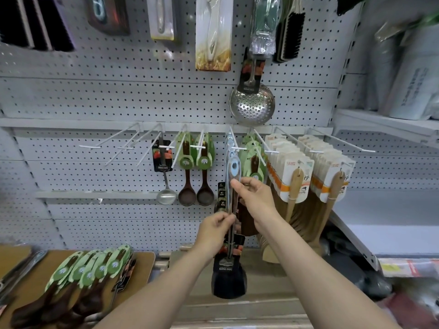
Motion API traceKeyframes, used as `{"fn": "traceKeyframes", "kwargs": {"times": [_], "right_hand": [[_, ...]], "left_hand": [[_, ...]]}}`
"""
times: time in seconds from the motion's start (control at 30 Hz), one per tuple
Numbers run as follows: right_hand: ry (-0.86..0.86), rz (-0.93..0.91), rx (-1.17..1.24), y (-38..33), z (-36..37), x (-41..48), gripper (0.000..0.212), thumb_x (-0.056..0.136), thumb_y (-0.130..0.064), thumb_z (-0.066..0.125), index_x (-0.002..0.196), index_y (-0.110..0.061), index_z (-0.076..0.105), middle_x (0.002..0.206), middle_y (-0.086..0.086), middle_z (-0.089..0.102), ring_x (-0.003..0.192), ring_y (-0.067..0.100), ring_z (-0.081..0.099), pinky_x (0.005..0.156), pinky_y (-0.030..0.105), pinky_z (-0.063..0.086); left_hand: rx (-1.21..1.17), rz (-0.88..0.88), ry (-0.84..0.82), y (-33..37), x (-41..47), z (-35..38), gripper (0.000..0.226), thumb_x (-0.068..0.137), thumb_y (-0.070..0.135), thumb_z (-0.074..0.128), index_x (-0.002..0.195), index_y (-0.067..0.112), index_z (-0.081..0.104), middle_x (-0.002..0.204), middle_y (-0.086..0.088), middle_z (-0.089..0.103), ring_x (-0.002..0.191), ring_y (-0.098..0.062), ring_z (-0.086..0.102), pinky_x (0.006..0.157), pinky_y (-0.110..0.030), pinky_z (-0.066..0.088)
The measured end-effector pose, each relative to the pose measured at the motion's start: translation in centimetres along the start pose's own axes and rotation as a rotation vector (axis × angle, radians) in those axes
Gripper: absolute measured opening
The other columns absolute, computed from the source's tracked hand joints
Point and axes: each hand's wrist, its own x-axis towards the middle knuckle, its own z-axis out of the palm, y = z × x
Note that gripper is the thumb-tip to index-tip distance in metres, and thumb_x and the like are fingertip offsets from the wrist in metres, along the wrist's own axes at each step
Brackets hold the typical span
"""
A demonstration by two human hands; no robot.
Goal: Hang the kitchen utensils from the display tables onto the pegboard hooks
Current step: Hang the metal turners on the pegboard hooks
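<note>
A long utensil (pixel 234 167) with a clear handle, a blue-ringed hanging hole and a black spatula head (pixel 228 284) hangs upright in front of the pegboard (pixel 95 96). My right hand (pixel 255 198) pinches its handle just under the hole. Lower down, my left hand (pixel 213 230) grips the metal shaft above the black label card. The hole sits just below the tip of a white hook (pixel 234 141) that holds similar utensils. Several brown ladles with green cards (pixel 90 274) lie on the wooden display table (pixel 140 260) at lower left.
Neighbouring hooks carry a steel ladle (pixel 166 195), two brown ladles (pixel 196 194) and wooden spatulas (pixel 294 184). Two hooks at left (pixel 114 143) are bare. A perforated skimmer (pixel 251 104) hangs above. A grey shelf (pixel 384 231) juts out at right.
</note>
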Motion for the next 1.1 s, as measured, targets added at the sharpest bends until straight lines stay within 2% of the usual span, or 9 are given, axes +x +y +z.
{"fn": "traceKeyframes", "kwargs": {"times": [0.2,0.3,0.43,0.63,0.73,0.8,0.9,1.0,1.1], "right_hand": [[0.010,-0.010,-0.036,0.7,-0.1,1.9,0.030,0.088,-0.033,0.076,0.110,-0.012,0.071,0.098,0.004,0.074,0.084,0.006,0.065,0.077,0.021,0.048],[0.015,-0.008,-0.042,1.0,0.0,2.9,0.030,0.089,-0.031,0.076,0.111,-0.011,0.071,0.098,0.003,0.073,0.082,0.003,0.064,0.073,0.018,0.046],[0.021,-0.006,-0.046,1.3,0.3,4.4,0.027,0.089,-0.030,0.076,0.109,-0.012,0.071,0.099,0.004,0.073,0.089,0.009,0.065,0.083,0.025,0.051],[-0.027,0.052,-0.011,1.7,0.8,5.8,0.026,0.092,-0.028,0.073,0.112,-0.014,0.068,0.102,0.000,0.076,0.096,0.007,0.069,0.099,0.033,0.052],[-0.017,0.060,-0.035,1.6,1.1,6.8,0.019,0.092,-0.029,0.073,0.107,-0.017,0.068,0.100,0.000,0.076,0.092,0.007,0.067,0.096,0.033,0.050],[-0.002,0.067,-0.039,1.4,1.4,7.6,0.021,0.091,-0.030,0.074,0.107,-0.018,0.069,0.101,0.000,0.075,0.095,0.010,0.067,0.094,0.033,0.050],[0.015,0.079,-0.045,1.2,1.5,8.4,0.030,0.089,-0.032,0.075,0.113,-0.014,0.069,0.107,0.002,0.074,0.096,0.013,0.065,0.081,0.026,0.049],[0.005,0.089,-0.045,1.1,1.2,8.3,0.026,0.091,-0.030,0.074,0.111,-0.013,0.070,0.097,-0.003,0.074,0.089,0.007,0.065,0.075,0.023,0.046],[-0.013,0.081,-0.065,1.4,0.7,7.6,0.025,0.093,-0.026,0.072,0.112,-0.010,0.069,0.086,-0.011,0.072,0.070,-0.010,0.065,0.069,0.016,0.046]], "left_hand": [[-0.026,0.039,0.003,-0.4,1.6,0.6,0.022,0.100,0.022,0.057,0.089,0.009,0.073,0.087,-0.002,0.078,0.087,-0.011,0.073,0.076,-0.016,0.052],[0.008,0.045,0.012,-0.8,2.9,0.7,0.024,0.100,0.024,0.056,0.089,0.011,0.073,0.085,0.001,0.077,0.087,-0.006,0.071,0.078,-0.016,0.050],[0.058,0.048,0.019,-0.8,5.0,0.6,0.026,0.101,0.024,0.056,0.088,0.007,0.072,0.082,0.002,0.076,0.073,0.006,0.065,0.062,-0.003,0.042],[0.101,0.051,0.037,-1.5,7.6,0.1,0.027,0.100,0.024,0.056,0.086,0.006,0.070,0.082,0.004,0.074,0.068,0.009,0.062,0.062,-0.008,0.041],[0.119,0.068,0.027,-1.7,8.5,-0.3,0.026,0.101,0.024,0.056,0.082,0.012,0.070,0.081,0.004,0.073,0.068,0.006,0.061,0.064,-0.011,0.042],[0.106,0.058,0.026,-1.4,8.9,-0.5,0.026,0.100,0.025,0.056,0.084,0.012,0.070,0.081,0.002,0.073,0.073,-0.006,0.066,0.065,-0.013,0.045],[0.115,0.047,0.031,-1.3,9.7,-0.6,0.026,0.100,0.028,0.057,0.086,0.013,0.072,0.087,-0.003,0.076,0.087,-0.023,0.070,0.080,-0.030,0.052],[0.161,0.048,0.024,-1.5,9.8,-0.8,0.027,0.098,0.033,0.058,0.081,0.019,0.072,0.085,0.000,0.075,0.088,-0.022,0.070,0.086,-0.042,0.053],[0.182,0.032,0.029,-1.4,9.1,-0.5,0.027,0.099,0.030,0.058,0.078,0.017,0.069,0.078,-0.001,0.071,0.077,-0.005,0.065,0.074,-0.022,0.049]]}}
